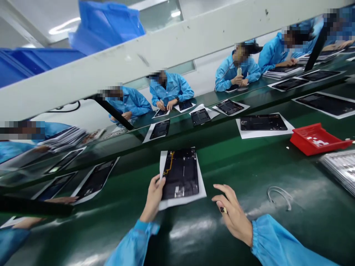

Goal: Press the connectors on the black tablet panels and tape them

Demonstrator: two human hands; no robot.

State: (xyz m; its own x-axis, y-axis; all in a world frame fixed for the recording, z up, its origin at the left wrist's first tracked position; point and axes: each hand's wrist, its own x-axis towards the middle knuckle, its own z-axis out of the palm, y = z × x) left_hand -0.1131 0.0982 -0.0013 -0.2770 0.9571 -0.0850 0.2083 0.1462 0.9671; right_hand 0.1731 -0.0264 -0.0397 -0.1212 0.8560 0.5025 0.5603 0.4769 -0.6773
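My left hand (154,194) grips the left edge of a flat black tablet panel (184,171) and the white sheet (202,184) beneath it, thumb on top. An orange-yellow flex strip (169,164) runs along the panel's upper left, and a small pale patch lies near its lower edge. My right hand (231,212) is just right of the panel, apart from it, fingers loosely bent and spread. A small cream and dark piece (223,210) shows against its fingers; whether it is worn or held I cannot tell.
On the green bench (205,240), a red tray (318,140) with small white pieces stands right, beside stacked clear trays (341,168). A thin white loop (280,195) lies nearer me. Another black panel (263,122) lies beyond. Co-workers in blue sit opposite; a co-worker's hand (62,200) is at left.
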